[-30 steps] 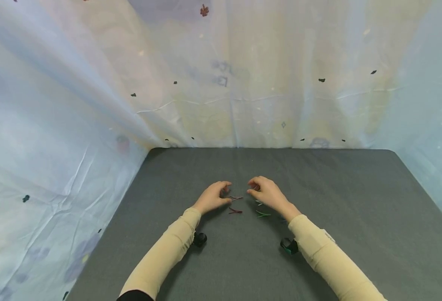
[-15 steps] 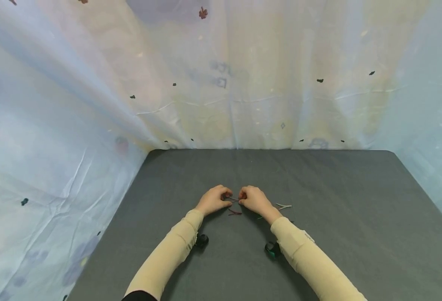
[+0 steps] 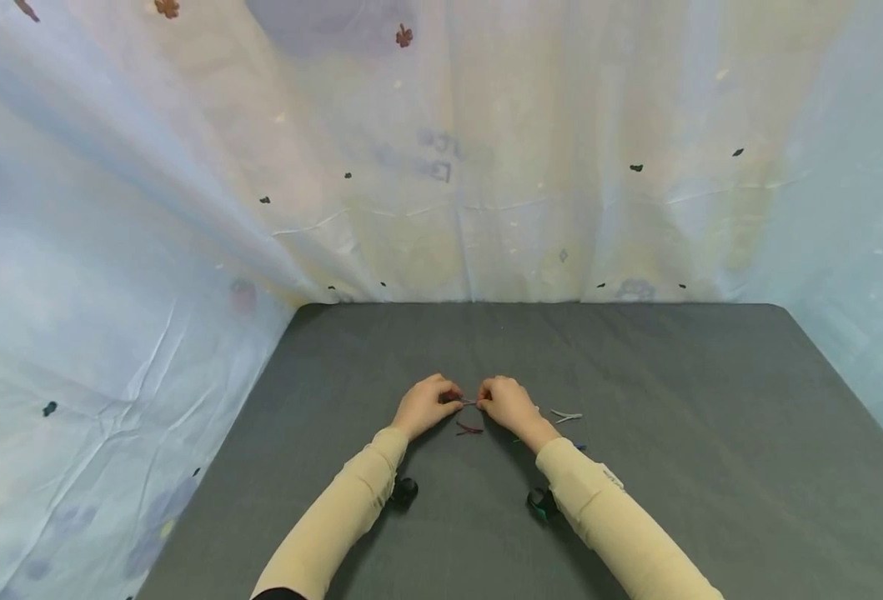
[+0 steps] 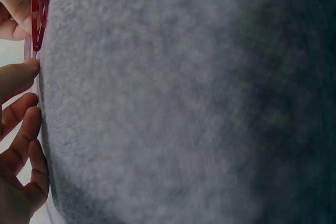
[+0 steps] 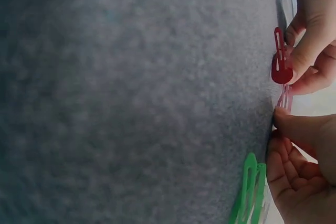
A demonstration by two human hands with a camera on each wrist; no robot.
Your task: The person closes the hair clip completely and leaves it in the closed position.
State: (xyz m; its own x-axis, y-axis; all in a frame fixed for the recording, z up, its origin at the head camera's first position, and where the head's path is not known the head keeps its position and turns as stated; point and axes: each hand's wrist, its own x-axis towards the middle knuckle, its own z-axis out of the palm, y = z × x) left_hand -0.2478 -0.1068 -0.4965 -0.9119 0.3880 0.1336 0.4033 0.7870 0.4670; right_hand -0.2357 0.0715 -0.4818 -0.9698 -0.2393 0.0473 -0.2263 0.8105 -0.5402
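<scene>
A pink snap hair clip (image 3: 469, 402) lies between the fingertips of both hands near the middle of the table. My left hand (image 3: 426, 406) pinches one end of this pink clip. At the other end, my right hand (image 3: 511, 403) has it between thumb and fingers. The right wrist view shows the pink clip (image 5: 285, 97) spanning the gap between the two thumbs. On the near side lies a red hair clip (image 3: 469, 429), apart from both hands in the head view. A green hair clip (image 5: 250, 190) is beside the right hand, mostly hidden under it in the head view.
A white hair clip (image 3: 565, 416) lies right of the right hand. Part of a blue clip (image 3: 579, 447) shows by the right wrist. The grey cloth-covered table (image 3: 674, 383) ends at a patterned curtain (image 3: 486, 167) behind and at the left.
My right hand has moved left and down onto the pink clip, uncovering the white clip and covering most of the green one. My left hand's fingers have closed on the pink clip.
</scene>
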